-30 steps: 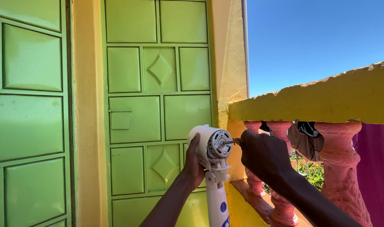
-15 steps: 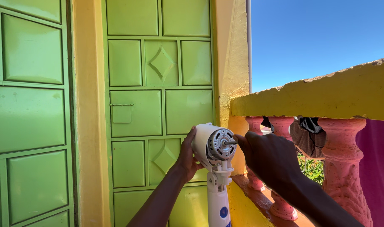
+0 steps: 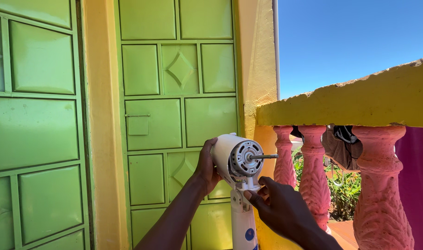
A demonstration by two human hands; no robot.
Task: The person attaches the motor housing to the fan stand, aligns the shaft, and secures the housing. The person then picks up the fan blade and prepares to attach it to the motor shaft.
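Note:
A white fan motor housing (image 3: 230,155) sits on top of a white stand pole (image 3: 244,227), its metal motor face and bare shaft (image 3: 263,157) pointing right. My left hand (image 3: 205,165) cups the back of the housing from the left. My right hand (image 3: 276,208) is lower, at the neck joint (image 3: 246,187) under the motor, with fingers touching it. No blade or guard is on the shaft.
A green panelled metal door (image 3: 174,115) and a second green panel (image 3: 31,125) stand behind, with yellow wall strips between. On the right runs a yellow-topped balustrade (image 3: 350,104) with pink balusters (image 3: 380,185). Dark cloth (image 3: 341,143) hangs behind them.
My right hand has left the motor shaft and dropped to the neck joint below the motor. The shaft is now uncovered. The view has shifted slightly right.

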